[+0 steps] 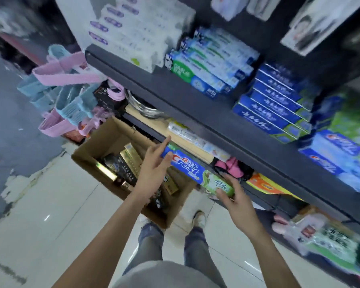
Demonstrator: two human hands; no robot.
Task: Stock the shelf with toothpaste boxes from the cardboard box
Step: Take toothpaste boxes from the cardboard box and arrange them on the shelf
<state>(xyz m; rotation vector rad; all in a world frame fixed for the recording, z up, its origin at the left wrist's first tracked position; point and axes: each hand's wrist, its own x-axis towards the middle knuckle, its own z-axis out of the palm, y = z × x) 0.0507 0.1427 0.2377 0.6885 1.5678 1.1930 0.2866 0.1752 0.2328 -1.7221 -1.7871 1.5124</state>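
Dark shelf unit [227, 119] runs diagonally across the right side. On its upper board: stack of white boxes with purple logos [137, 32] at the left end, blue-green toothpaste boxes [208, 65] just beside them, dark blue boxes [279, 100] farther right, then blue Crest boxes [337, 156] near the right edge of view. Image blurred toward the edges.

Pale tiled floor [60, 215] below. Open cardboard box [104, 142] stands on it against the foot of the shelf, near the person's shoes; dark and gold toothpaste boxes [123, 163] lie inside. Pink and blue hangers [67, 86] hang off the shelf's left end.

Crest toothpaste box [193, 169], blue with a green end, held in the air above the cardboard box's right rim, in front of the lower shelf edge, tilted down to the right. Right hand [235, 200] grips its green end, fingers closed round it. Left hand [154, 167] open, fingers spread, fingertips touching the blue end, not wrapped.
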